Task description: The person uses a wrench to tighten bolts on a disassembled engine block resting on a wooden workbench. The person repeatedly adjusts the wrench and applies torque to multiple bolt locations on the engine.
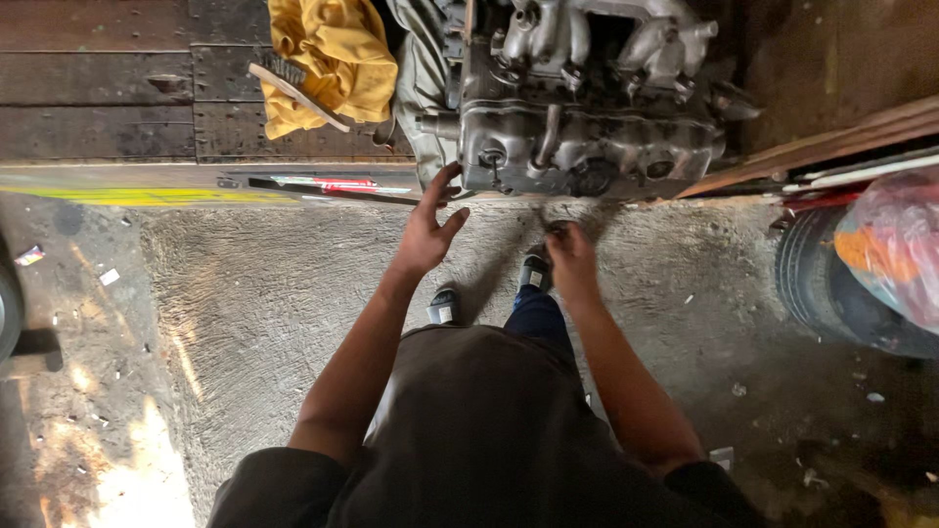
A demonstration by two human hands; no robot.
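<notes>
A grey metal engine block rests on the edge of a dark wooden platform in front of me. My left hand is open, fingers spread, its fingertips near the block's lower left corner. My right hand hangs lower, below the block's front edge, its fingers curled around a small dark object that I cannot make out. My feet in dark sandals stand on the rough concrete floor.
A yellow cloth with a wire brush on it lies left of the engine. A tyre and a plastic bag sit at the right. Wooden planks slant right of the block.
</notes>
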